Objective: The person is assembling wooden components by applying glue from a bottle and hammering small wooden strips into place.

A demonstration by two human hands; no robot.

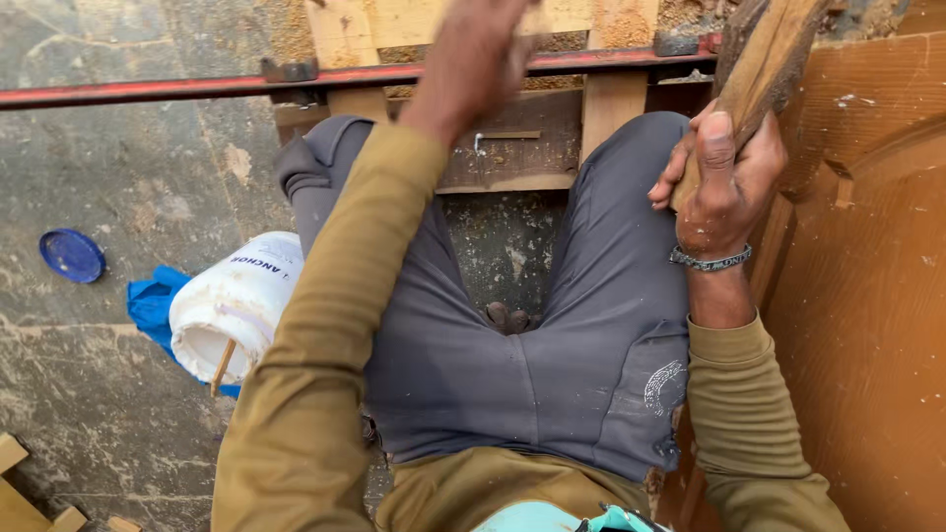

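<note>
My right hand (721,177) is wrapped around the lower end of a wooden piece (769,59), maybe a mallet or a handle, that rises to the top right. A metal bracelet sits on that wrist. My left hand (473,59) reaches forward to a pale wooden frame (345,30) at the top, by a long red metal bar clamp (177,87); its fingers are blurred and partly out of view, so what it grips is unclear. I am squatting, my grey trousers filling the middle.
A brown carved wooden panel (867,296) stands on the right. On the concrete floor at left lie a tipped white plastic bucket (232,305) with a stick in it, a blue cloth (153,300) and a round blue lid (72,255). Wood offcuts (20,493) lie bottom left.
</note>
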